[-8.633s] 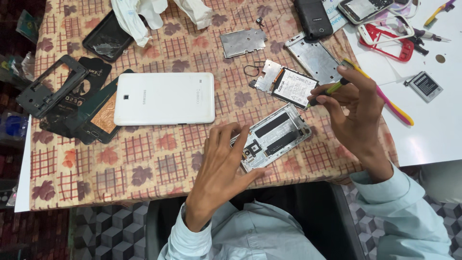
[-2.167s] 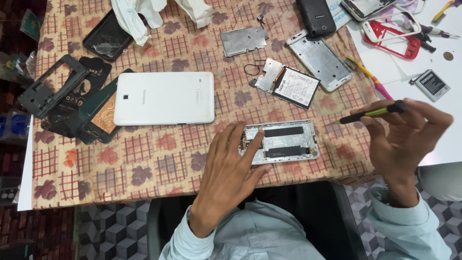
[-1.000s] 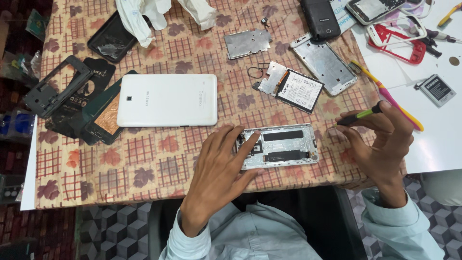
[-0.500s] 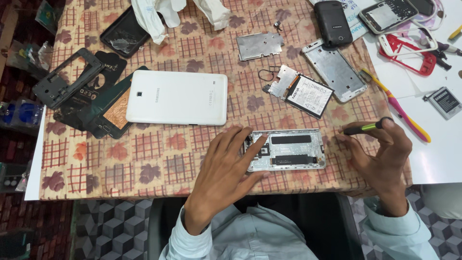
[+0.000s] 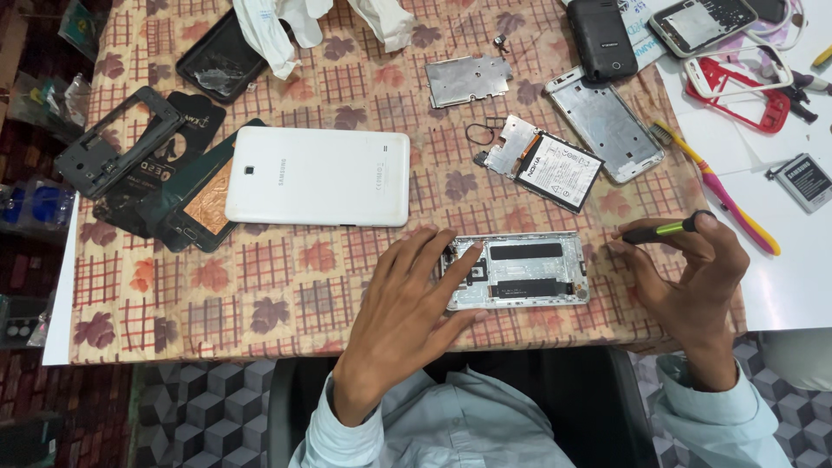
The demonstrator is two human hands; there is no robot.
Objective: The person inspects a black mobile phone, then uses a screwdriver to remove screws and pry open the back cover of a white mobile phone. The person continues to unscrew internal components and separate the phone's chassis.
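An opened silver phone frame (image 5: pixel 520 270) lies face-up near the table's front edge. My left hand (image 5: pixel 407 312) rests flat on its left end, fingers spread, pinning it to the cloth. My right hand (image 5: pixel 693 277) hovers just right of the frame and holds a small screwdriver (image 5: pixel 663 230) with a black and green handle, lying roughly level with its tip pointing left.
A white tablet (image 5: pixel 318 177) lies back-up left of centre. A phone battery (image 5: pixel 559 172), metal plates (image 5: pixel 468 80), a silver phone chassis (image 5: pixel 605 123), dark frames (image 5: pixel 113 152), a toothbrush (image 5: pixel 715 199) and more phone parts lie on the patterned tablecloth (image 5: pixel 217 286) and white surface (image 5: pixel 797 260).
My right hand has lowered with the screwdriver from beside the frame's right end, staying close to it. My left hand keeps pressing on the frame. The view shifted slightly.
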